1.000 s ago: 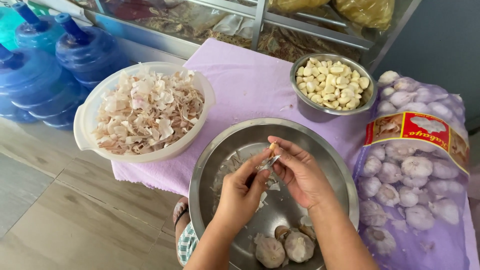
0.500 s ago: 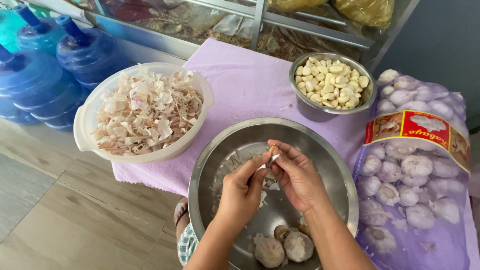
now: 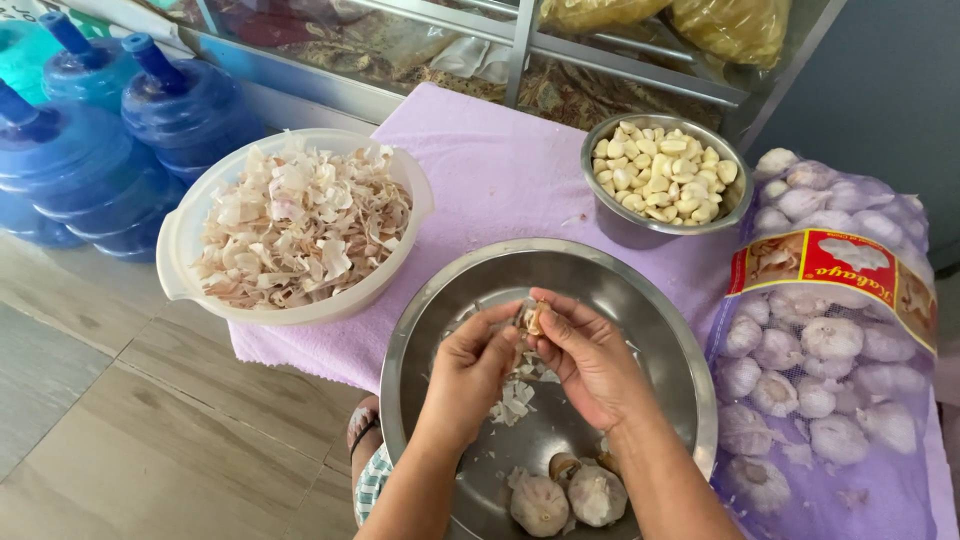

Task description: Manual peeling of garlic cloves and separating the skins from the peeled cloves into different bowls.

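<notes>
My left hand (image 3: 470,368) and my right hand (image 3: 592,358) meet over a large steel bowl (image 3: 645,305). The fingertips of my right hand pinch a garlic clove (image 3: 534,319). A small knife sits in the grip of my left hand, its blade against the clove and mostly hidden by the fingers. Loose skins (image 3: 515,398) lie in the bowl under the hands. Two whole garlic bulbs (image 3: 568,497) rest at the bowl's near edge, between my forearms.
A smaller steel bowl (image 3: 626,228) of peeled cloves stands at the back right. A white plastic bowl (image 3: 182,240) heaped with skins is at left. A purple mesh bag of garlic bulbs (image 3: 830,350) lies at right. Blue water jugs (image 3: 90,150) stand on the floor.
Both hands have dropped slightly and closed in around the clove. The knife blade, plain to see before, is now mostly covered by the fingers. More skin flakes lie in the bowl.
</notes>
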